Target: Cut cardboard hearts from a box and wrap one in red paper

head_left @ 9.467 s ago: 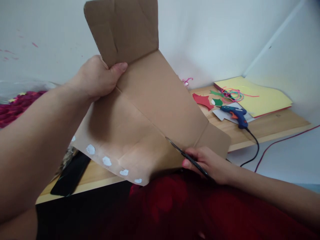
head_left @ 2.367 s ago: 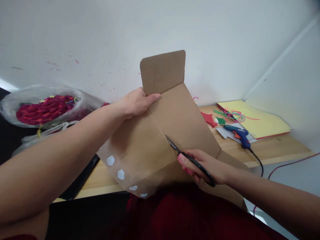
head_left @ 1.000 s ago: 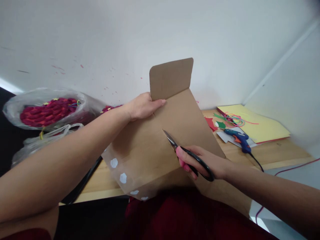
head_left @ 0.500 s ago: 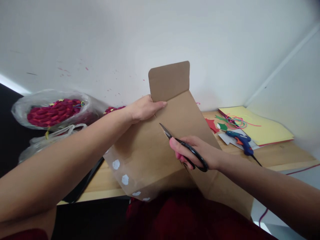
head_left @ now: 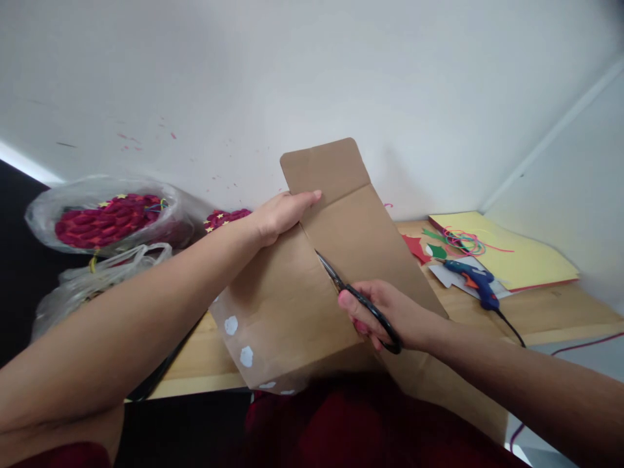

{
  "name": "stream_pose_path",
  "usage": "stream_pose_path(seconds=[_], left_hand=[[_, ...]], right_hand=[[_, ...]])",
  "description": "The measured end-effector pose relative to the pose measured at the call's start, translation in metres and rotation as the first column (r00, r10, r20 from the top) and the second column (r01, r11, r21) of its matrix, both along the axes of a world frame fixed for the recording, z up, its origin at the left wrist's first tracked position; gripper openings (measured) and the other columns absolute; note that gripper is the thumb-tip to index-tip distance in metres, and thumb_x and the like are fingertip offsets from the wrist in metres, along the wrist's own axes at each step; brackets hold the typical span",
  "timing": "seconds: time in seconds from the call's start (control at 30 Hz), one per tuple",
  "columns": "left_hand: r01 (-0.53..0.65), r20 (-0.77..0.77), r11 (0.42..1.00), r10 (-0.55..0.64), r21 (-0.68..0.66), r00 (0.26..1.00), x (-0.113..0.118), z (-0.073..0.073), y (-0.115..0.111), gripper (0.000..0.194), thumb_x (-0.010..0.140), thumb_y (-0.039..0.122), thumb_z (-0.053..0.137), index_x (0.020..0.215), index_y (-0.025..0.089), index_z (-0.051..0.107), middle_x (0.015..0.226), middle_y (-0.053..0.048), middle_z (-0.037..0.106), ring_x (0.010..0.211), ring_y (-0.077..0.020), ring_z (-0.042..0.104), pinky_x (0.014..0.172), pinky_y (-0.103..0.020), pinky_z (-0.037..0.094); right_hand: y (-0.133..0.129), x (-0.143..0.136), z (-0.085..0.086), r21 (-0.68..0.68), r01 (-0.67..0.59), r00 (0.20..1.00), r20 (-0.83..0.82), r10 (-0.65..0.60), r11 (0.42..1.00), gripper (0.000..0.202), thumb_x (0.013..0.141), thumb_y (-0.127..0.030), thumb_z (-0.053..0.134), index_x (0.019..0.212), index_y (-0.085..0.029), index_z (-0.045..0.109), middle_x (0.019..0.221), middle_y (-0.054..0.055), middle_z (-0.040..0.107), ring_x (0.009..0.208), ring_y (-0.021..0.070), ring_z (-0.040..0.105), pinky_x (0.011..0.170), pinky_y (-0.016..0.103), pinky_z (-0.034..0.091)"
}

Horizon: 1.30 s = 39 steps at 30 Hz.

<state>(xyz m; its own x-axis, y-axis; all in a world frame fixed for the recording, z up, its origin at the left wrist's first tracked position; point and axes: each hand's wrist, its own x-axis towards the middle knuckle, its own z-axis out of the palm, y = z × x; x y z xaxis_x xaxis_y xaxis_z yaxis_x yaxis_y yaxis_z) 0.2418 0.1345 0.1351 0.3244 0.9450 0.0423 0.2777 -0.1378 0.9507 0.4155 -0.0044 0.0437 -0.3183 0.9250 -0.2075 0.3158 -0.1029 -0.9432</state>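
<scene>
A large piece of brown cardboard [head_left: 361, 234] leans over the table's front edge, with a folded flap at its top. My left hand [head_left: 285, 213] grips its upper left edge, the thumb lying on the face near the flap's crease. Black-handled scissors [head_left: 368, 304] are in my right hand [head_left: 383, 312], fingers wrapped round the loops. Their tip points up and left and lies at a slit line in the cardboard, below my left hand. White patches [head_left: 246, 356] show on the cardboard's lower left part.
A blue glue gun [head_left: 475, 279] with a cord lies on the wooden table [head_left: 541, 312] at right, near yellow sheets [head_left: 517, 250], coloured strings and red and green paper pieces. Plastic bags [head_left: 36, 214] with dark red items [head_left: 104, 222] stand at left.
The cardboard's flap has tilted left and dropped a little. My right hand and the scissors have moved slightly down, and the blades look narrower against the slit line.
</scene>
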Motion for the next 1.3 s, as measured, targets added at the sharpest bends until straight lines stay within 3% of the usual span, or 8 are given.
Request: stream_pose_path(seconds=[0.13,0.37,0.63,0.8,0.87,1.07,1.3], left_hand=[[-0.012,-0.024,1.0,0.011,-0.013,1.0,0.002,0.002,0.002,0.035,0.083,0.053,0.069,0.103,0.025,0.077,0.117,-0.008,0.078,0.105,-0.0333,0.074,0.084,-0.041,0.062],[-0.052,-0.073,0.999,0.053,0.016,0.996,0.005,0.006,0.001,0.038,0.082,0.056,0.068,0.101,0.025,0.078,0.11,-0.009,0.079,0.102,-0.0364,0.074,0.083,-0.046,0.061],[-0.028,-0.038,0.999,0.027,-0.034,0.999,0.003,0.006,0.002,0.035,0.084,0.052,0.067,0.103,0.023,0.075,0.115,-0.01,0.078,0.103,-0.0335,0.075,0.084,-0.044,0.062],[-0.022,-0.039,0.998,0.02,-0.062,0.999,0.002,0.003,0.002,0.035,0.083,0.053,0.069,0.099,0.023,0.075,0.113,-0.01,0.079,0.102,-0.0344,0.075,0.081,-0.044,0.063],[-0.012,-0.02,0.997,0.01,-0.076,1.0,0.002,0.002,0.001,0.035,0.082,0.054,0.07,0.098,0.023,0.074,0.113,-0.01,0.079,0.101,-0.0343,0.076,0.08,-0.043,0.063],[-0.048,-0.03,0.998,0.047,-0.046,0.998,0.003,0.005,-0.002,0.026,0.086,0.046,0.066,0.095,0.023,0.075,0.106,-0.007,0.081,0.094,-0.0301,0.077,0.071,-0.036,0.063],[-0.038,-0.05,0.999,0.036,-0.035,0.998,0.006,0.006,-0.001,0.026,0.087,0.047,0.064,0.091,0.024,0.075,0.101,-0.007,0.081,0.091,-0.0304,0.077,0.072,-0.037,0.062]], right_hand=[[-0.001,0.0,0.008,0.038,-0.013,1.0,0.023,0.012,0.999,0.062,0.089,-0.079,0.053,0.074,-0.019,0.05,0.06,-0.004,0.049,0.045,0.0077,0.047,0.045,0.022,0.042],[0.014,-0.007,0.029,0.079,0.032,0.998,0.057,-0.037,0.996,0.064,0.087,-0.08,0.056,0.068,-0.02,0.047,0.057,-0.004,0.048,0.042,0.0072,0.045,0.044,0.023,0.038],[0.016,-0.004,0.007,0.133,0.005,0.998,0.066,-0.014,0.991,0.059,0.093,-0.078,0.049,0.075,-0.021,0.047,0.057,-0.004,0.048,0.046,0.0097,0.047,0.044,0.023,0.035],[0.015,-0.006,0.008,0.25,-0.017,0.997,0.074,-0.001,0.968,0.056,0.095,-0.07,0.053,0.071,-0.02,0.044,0.059,-0.005,0.043,0.051,0.0075,0.039,0.047,0.022,0.028],[0.015,-0.006,0.009,0.237,-0.016,0.998,0.069,0.0,0.971,0.056,0.094,-0.07,0.054,0.07,-0.02,0.044,0.058,-0.005,0.042,0.05,0.0072,0.037,0.046,0.022,0.028],[0.009,-0.002,0.01,0.024,-0.002,0.999,0.05,0.001,1.0,0.056,0.089,-0.074,0.058,0.074,-0.021,0.047,0.058,-0.005,0.048,0.045,0.0092,0.046,0.046,0.024,0.04],[0.017,-0.012,0.033,0.073,0.022,0.996,0.083,-0.028,0.997,0.065,0.086,-0.081,0.054,0.069,-0.02,0.048,0.058,-0.004,0.048,0.045,0.0078,0.046,0.048,0.024,0.04]])
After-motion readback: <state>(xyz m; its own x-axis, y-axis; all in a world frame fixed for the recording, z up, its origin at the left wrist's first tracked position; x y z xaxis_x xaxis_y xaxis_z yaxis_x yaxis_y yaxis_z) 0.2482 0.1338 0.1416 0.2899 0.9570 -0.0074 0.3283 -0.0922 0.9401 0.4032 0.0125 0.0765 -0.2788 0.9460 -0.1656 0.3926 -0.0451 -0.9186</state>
